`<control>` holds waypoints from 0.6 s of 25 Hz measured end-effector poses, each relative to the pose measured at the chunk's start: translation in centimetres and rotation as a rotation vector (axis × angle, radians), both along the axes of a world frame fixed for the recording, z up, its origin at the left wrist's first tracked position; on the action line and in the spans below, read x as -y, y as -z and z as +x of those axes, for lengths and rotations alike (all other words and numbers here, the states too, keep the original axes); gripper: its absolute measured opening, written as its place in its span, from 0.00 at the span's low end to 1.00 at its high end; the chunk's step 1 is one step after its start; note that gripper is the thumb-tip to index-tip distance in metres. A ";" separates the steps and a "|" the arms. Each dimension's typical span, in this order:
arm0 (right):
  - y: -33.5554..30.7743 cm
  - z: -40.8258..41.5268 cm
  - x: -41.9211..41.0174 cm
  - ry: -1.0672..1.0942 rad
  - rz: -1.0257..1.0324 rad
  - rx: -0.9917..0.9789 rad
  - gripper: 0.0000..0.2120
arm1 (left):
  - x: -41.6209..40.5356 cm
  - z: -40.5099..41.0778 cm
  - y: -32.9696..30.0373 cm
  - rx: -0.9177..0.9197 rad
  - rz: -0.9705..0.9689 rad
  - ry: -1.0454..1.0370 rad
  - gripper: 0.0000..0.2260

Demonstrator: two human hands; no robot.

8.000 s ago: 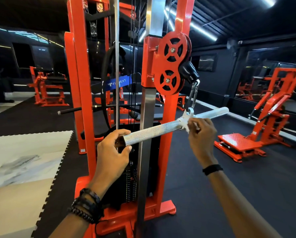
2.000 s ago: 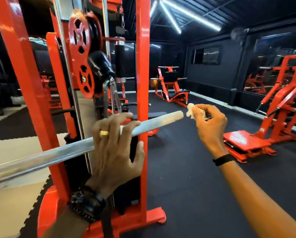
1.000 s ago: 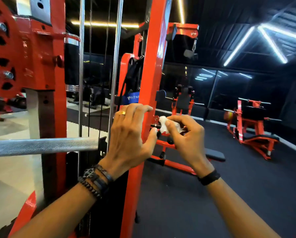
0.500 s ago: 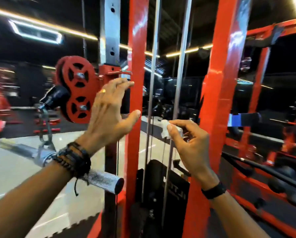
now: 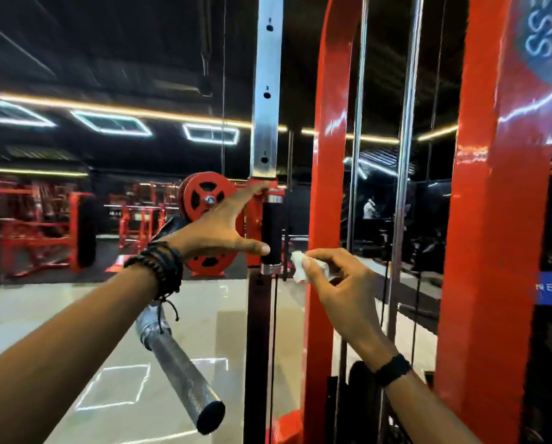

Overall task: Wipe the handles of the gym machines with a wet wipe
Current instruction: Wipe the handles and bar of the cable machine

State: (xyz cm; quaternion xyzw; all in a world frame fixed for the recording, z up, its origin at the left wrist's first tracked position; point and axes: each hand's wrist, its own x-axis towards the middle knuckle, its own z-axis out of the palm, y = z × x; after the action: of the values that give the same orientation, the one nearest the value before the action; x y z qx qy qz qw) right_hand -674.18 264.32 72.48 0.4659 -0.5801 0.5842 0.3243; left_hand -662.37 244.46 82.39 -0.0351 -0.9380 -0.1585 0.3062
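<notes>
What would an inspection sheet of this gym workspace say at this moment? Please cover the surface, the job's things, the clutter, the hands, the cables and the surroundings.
Surface: pale glossy floor on the left.
Job's things: white wet wipe beside the black handle on the pulley carriage, contact unclear; knurled steel bar hangs lower left.
Clutter: nothing seen.
Hands: left hand open, spread before the black handle, thumb tip at the grip; right hand pinches the wipe.
Cables: thin black cable runs down below the handle; chrome guide rods stand upright.
Surroundings: orange frame posts, orange pulley wheels, more orange machines behind, ceiling strip lights.
</notes>
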 end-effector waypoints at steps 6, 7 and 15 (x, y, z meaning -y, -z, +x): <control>0.2 -0.2 3.7 0.055 -0.065 -0.009 0.08 | 0.7 -0.8 -0.3 -0.068 0.085 0.084 0.43; -0.2 0.0 4.3 0.076 -0.074 -0.033 0.08 | 0.7 -0.9 -0.2 -0.094 0.064 0.084 0.43; -6.1 0.1 8.1 0.254 -0.162 -0.251 0.06 | 2.4 -2.5 0.0 -0.216 -0.012 0.181 0.40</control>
State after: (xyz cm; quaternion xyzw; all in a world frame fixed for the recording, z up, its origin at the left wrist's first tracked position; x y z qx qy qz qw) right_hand -674.08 256.19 78.57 0.4305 -0.5405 0.5204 0.5017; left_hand -664.88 242.10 82.44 -0.1382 -0.8936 -0.1750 0.3895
